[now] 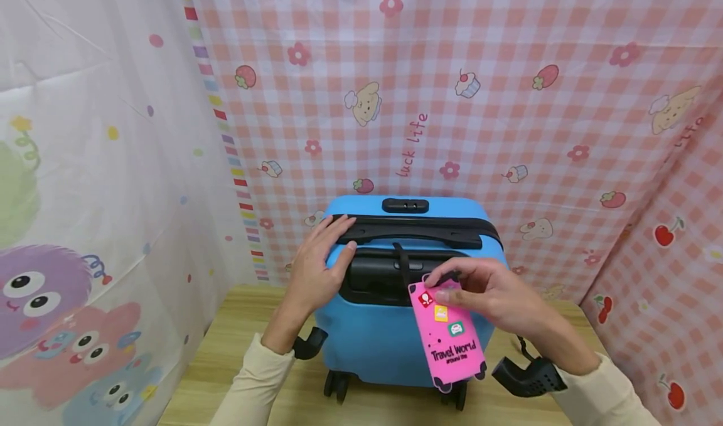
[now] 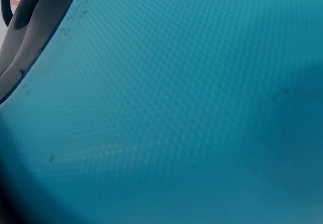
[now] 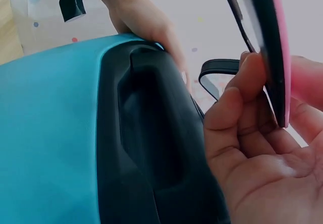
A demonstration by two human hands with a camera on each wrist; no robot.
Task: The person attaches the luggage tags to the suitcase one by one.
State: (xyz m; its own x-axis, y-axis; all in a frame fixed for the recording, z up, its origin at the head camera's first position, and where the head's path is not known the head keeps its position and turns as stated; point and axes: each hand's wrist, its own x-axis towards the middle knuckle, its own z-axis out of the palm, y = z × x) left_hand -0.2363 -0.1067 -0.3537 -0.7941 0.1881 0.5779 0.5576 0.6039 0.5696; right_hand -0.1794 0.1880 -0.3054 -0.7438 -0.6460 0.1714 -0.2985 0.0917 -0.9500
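A blue suitcase (image 1: 373, 344) stands upright on its wheels. My left hand (image 1: 319, 266) rests on its top left edge, fingers laid by the end of the black carry handle (image 1: 418, 236). Between thumb and fingers, my right hand (image 1: 494, 291) pinches the upper end of a pink luggage tag (image 1: 443, 341) that reads "Travel World". The tag hangs tilted in front of the suitcase. A black strap (image 1: 403, 266) loops at the handle and reaches down to the tag; the right wrist view shows the strap (image 3: 219, 66) beside my fingers. Only the suitcase shell (image 2: 176, 108) fills most of the left wrist view.
A black combination lock (image 1: 405, 206) sits on the suitcase's top, and a black recessed panel (image 1: 367, 278) lies below the carry handle. Underneath is a wood-grain surface (image 1: 226, 351). Checked cloth (image 1: 452, 49) hangs behind, and a white patterned cloth (image 1: 141, 194) hangs at the left.
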